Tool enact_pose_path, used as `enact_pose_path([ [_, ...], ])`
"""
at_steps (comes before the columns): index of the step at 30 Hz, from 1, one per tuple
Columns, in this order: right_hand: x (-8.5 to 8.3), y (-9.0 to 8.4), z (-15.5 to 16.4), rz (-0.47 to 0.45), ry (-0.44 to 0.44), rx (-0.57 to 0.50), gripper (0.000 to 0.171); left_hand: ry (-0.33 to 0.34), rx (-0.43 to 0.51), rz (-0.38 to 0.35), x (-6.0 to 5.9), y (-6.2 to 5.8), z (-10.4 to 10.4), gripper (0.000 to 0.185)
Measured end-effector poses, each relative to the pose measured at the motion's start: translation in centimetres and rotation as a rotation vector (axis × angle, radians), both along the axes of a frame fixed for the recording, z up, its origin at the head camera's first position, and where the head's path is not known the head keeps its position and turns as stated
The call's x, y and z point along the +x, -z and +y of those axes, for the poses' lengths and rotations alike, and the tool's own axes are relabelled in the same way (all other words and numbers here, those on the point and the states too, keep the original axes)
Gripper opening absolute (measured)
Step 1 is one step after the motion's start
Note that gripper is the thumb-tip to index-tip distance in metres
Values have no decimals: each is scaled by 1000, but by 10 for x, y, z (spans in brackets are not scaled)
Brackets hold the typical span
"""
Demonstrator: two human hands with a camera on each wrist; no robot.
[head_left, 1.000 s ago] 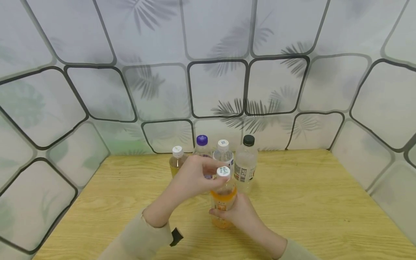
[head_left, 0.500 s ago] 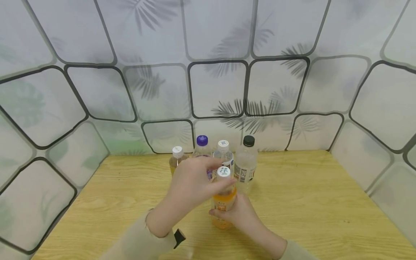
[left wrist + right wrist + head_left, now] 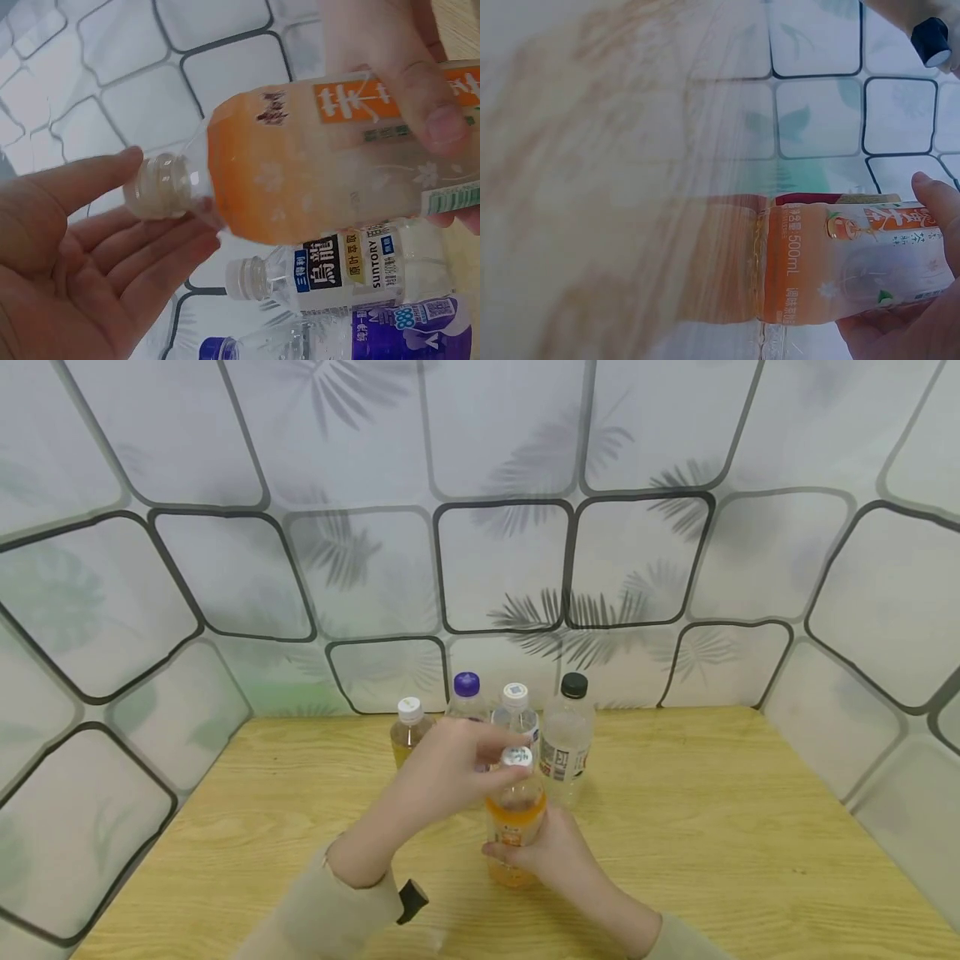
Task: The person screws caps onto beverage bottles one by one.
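An orange-labelled drink bottle [image 3: 516, 818] stands upright on the wooden table. My right hand [image 3: 557, 850] grips its lower half, thumb across the front. At the top, my left hand [image 3: 450, 768] has thumb and fingers on either side of the white bottle cap [image 3: 517, 757]. In the left wrist view the thumb tip meets the cap [image 3: 156, 187] and the other fingers reach past its far side. The cap sits on the bottle neck. The right wrist view has the bottle's base [image 3: 780, 262] on the tabletop, with my right palm behind the label.
Close behind stand a bottle with a white cap and yellow-brown drink [image 3: 408, 733], a purple-capped bottle [image 3: 467, 687], a clear white-capped bottle [image 3: 515, 700] and a dark-capped bottle [image 3: 567, 743]. A patterned wall covering [image 3: 502, 568] rises at the table's back edge.
My left thumb swung across the cap's front to the right, then drew back left; the printed cap top looks turned. My right hand and the bottle have stayed in place.
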State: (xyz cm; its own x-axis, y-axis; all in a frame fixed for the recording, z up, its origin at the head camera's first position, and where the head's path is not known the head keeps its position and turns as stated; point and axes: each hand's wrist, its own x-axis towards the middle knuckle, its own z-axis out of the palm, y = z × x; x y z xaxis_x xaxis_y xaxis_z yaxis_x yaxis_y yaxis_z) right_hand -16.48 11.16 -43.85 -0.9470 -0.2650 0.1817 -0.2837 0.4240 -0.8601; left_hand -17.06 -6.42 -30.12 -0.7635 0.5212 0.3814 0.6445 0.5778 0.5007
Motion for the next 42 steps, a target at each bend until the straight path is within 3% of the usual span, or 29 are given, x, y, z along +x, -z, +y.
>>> enact_pose_path([
  [2, 0, 0, 0, 1, -4, -9, 52, 78, 24, -93, -3, 0, -5, 33],
  [4, 0, 0, 0, -2, -6, -18, 53, 112, 37, -155, -4, -1, -7, 37],
  [7, 1, -1, 0, -6, -1, -21, 55, 66, 45, -131, 0, -1, -4, 41],
  [9, 1, 0, -1, 4, 5, -7, 56, -20, 33, -28, 5, -1, 0, 42],
  [13, 1, 1, -1, 25, 15, 24, 55, -247, -81, 317, 16, 1, 11, 36],
  [15, 1, 1, -1, 23, 16, 25, 54, -342, -170, 472, 20, 2, 17, 48],
  [17, 1, 2, -1, 18, 12, 20, 53, -408, -250, 565, 22, 2, 21, 64],
  [19, 0, 2, -1, 15, 5, 17, 54, -439, -310, 600, 22, 2, 24, 69],
  [22, 0, 3, 0, 24, -3, 22, 56, -421, -331, 571, 21, 1, 24, 54],
  [26, 0, 2, 0, 15, 5, 16, 58, -267, -192, 348, 15, -1, 17, 21],
  [31, 1, 0, 1, -17, 14, -9, 58, -58, 27, 28, 5, -2, 6, 22],
  [35, 2, 0, 1, -18, 7, -22, 57, 25, 103, -102, 2, 0, 1, 30],
  [37, 2, 1, 1, -10, 5, -16, 56, 25, 108, -115, 3, 1, 0, 35],
  [39, 2, 1, 0, 8, 7, 0, 57, -4, 104, -76, 6, 2, 1, 40],
  [42, 1, 2, -1, 39, 14, 25, 57, -123, 51, 113, 12, 3, 5, 40],
])
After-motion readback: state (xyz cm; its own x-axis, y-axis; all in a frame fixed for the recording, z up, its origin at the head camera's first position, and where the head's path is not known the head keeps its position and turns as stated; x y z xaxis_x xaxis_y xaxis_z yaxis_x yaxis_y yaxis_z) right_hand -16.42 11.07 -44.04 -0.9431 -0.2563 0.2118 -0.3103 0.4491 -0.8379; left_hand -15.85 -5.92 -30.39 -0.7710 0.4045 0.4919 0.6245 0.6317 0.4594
